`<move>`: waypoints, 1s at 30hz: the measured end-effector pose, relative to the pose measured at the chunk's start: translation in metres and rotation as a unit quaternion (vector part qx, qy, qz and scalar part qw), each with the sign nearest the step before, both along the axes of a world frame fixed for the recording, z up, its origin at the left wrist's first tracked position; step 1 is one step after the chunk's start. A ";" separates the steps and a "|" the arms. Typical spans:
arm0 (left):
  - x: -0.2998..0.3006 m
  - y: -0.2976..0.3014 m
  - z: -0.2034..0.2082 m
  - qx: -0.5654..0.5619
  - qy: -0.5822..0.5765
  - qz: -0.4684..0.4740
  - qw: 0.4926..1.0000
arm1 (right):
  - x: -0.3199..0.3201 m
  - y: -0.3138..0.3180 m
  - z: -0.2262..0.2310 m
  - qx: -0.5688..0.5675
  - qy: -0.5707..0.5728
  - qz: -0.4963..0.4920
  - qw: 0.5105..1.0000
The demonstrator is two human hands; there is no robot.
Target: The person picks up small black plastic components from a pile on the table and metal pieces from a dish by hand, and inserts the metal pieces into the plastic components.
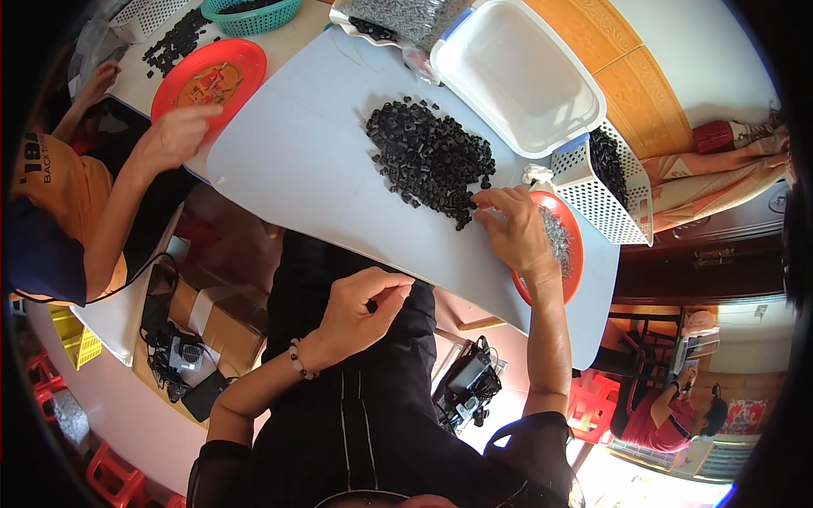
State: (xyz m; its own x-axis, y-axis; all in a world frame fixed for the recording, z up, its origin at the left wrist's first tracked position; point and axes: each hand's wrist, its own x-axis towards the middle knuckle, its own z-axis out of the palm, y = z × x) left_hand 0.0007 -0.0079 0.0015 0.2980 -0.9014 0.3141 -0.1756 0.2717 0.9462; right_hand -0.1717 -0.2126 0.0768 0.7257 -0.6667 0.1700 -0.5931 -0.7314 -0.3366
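Note:
A heap of small black plastic pieces (428, 152) lies on the pale table (288, 161). My right hand (517, 233) reaches to the heap's near right edge, thumb and forefinger slightly apart beside the pieces. Under and beside that wrist sits an orange-red plate (573, 241) with small clear or silvery parts (556, 237); my forearm partly covers it. In front of the table's near edge, above my lap, my left hand (360, 311) is closed, thumb and fingertips pressed together. Whatever it may hold is too small or hidden.
Behind the heap stands a white tray (517, 76). A white perforated basket (605, 186) with black pieces is at right, a bag of grey parts (406, 19) at the back. At left, a co-worker's hand (178, 135) is over a red plate (246, 59); a green basket (271, 21) stands beyond.

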 end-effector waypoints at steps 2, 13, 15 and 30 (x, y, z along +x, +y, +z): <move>0.000 0.001 0.000 0.003 0.012 -0.001 1.000 | 0.002 0.001 -0.002 -0.005 0.000 -0.004 1.000; -0.008 0.001 -0.004 0.068 0.197 -0.039 0.977 | -0.001 0.035 0.006 0.117 -0.134 -0.052 0.983; -0.008 -0.002 0.001 0.061 0.184 -0.032 0.981 | -0.001 0.055 0.004 0.306 -0.221 -0.051 0.925; -0.002 -0.004 0.011 -0.085 0.021 -0.004 0.996 | 0.004 0.101 -0.020 0.624 -0.278 -0.023 0.730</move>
State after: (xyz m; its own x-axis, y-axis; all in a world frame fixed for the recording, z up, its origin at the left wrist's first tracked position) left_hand -0.0012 -0.0116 0.0125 0.3073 -0.8386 0.4498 -0.1341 0.4298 0.8929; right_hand -0.1672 -0.1115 0.0570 0.7471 -0.5763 -0.3313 -0.1263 0.3661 -0.9219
